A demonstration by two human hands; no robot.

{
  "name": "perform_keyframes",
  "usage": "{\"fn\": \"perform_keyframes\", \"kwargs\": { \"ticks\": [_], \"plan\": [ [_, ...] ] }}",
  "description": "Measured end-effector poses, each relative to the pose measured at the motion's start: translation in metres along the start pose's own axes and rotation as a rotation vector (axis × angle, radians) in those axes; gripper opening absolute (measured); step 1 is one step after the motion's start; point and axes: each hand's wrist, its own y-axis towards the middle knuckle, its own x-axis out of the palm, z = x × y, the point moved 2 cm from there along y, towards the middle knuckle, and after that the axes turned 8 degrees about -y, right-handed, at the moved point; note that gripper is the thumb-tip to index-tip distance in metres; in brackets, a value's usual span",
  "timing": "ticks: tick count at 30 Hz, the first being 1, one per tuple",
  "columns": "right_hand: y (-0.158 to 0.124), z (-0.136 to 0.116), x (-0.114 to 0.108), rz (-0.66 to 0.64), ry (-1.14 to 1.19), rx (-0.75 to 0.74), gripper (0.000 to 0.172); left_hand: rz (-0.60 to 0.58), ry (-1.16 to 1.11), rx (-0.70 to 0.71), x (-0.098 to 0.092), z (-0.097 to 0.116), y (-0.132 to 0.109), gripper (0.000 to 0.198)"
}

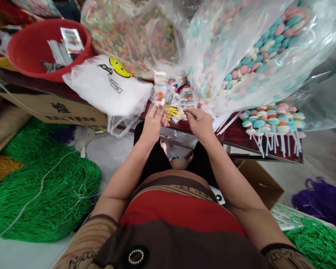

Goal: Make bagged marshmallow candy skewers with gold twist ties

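Pinched upright in my left hand (154,121) is a small clear packet of candy (160,87), with white, pink and pale blue pieces showing through. My right hand (200,122) has its thumb and fingertips closed at the end of a thin yellow twist tie. Between both hands, at the table's near edge, lies a bunch of yellow twist ties (172,112). Just behind the ties are small printed clear packets (187,96). White sticks (224,121) lie to the right of my right hand.
Large clear bags of ring-shaped candy (134,35) and pastel candy (249,59) fill the back. A red basin (49,24) and white plastic bag (109,89) stand left. Candy lollipops (273,121) lie at the table's right end; green netting (44,186) covers the floor.
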Motion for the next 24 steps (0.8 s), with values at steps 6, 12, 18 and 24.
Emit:
{"fn": "perform_keyframes", "kwargs": {
  "ticks": [6,12,18,24],
  "plan": [
    [0.022,-0.005,0.021,-0.145,-0.588,-0.06,0.028,0.074,0.028,-0.154,0.001,0.006,0.031,0.022],
    [0.027,-0.008,0.022,-0.179,-0.684,-0.058,0.037,0.087,0.099,-0.24,0.0,0.0,0.034,0.025],
    [0.03,0.004,-0.002,-0.175,-0.558,0.047,0.033,0.084,0.119,-0.233,0.0,-0.001,0.035,0.023],
    [0.005,0.014,-0.023,-0.041,0.128,0.2,0.023,0.106,0.13,-0.077,0.002,0.001,0.029,0.028]
  ]
}}
